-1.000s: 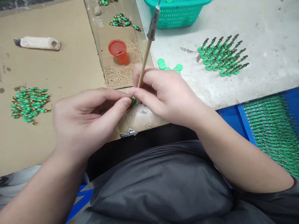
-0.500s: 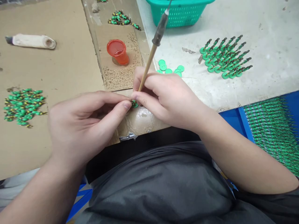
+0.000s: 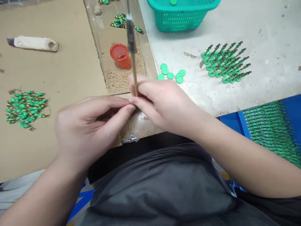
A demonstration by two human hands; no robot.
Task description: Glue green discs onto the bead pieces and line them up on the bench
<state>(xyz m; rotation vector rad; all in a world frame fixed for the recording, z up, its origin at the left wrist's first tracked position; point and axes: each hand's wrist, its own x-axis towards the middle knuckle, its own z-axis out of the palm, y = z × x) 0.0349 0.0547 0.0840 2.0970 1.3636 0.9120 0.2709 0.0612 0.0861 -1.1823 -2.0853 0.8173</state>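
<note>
The thin wooden-handled brush has swung from a rightward lean to near upright. Right hand grips it; left hand pinches a small green piece, mostly hidden, at the cardboard-covered bench edge. Painting appears underway; the next stroke demands a steady tip.

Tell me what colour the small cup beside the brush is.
The cup is translucent red-orange. It shows in the head view, just left of the brush in the right hand.
</note>
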